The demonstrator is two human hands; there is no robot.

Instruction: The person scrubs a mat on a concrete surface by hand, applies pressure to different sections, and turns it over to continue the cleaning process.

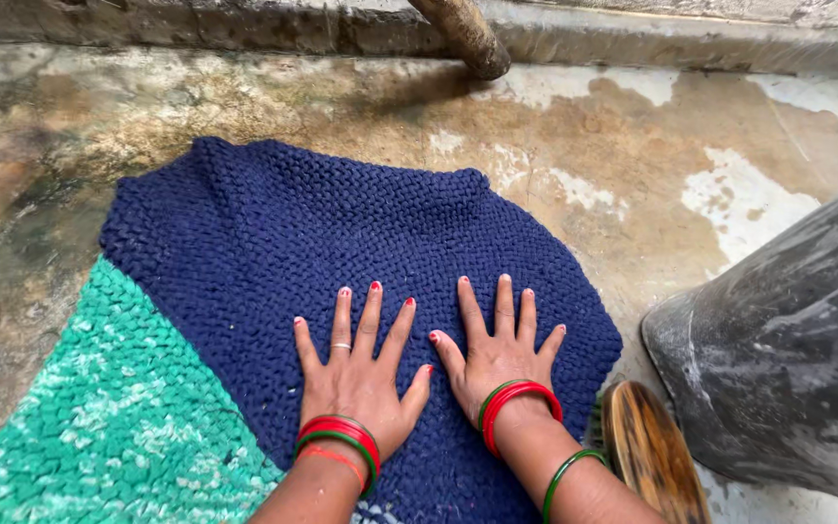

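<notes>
My fingers [372, 311] are spread wide apart and lie flat on the mat [273, 252]. They hold nothing. They just press down on it. My left hand [356, 374] and my right hand [499, 354] sit side by side, close but not touching. Both rest on the blue part of the mat, near its right end. My nails are painted red. I have a thin ring [340, 345] on one finger of my left hand.

I wear red and green bangles [341, 437] on my left wrist. There are more bangles on my right wrist, and one green one sits higher up that arm.

The mat is thick and knotted. Most of it is dark blue. The green part [109, 417] is at its left end, by the near left corner of the floor. The mat lies flat on the floor [632, 175], in the middle of it.

The floor is wet, brown and stained, with white patches. A low step [244, 29] runs along its far edge. A brown pole [463, 34] leans down to the floor there.

A big grey tub [788, 349] stands at the right edge of the floor. A brown wooden brush [647, 451] lies just beside the mat, between my right arm and the tub.
</notes>
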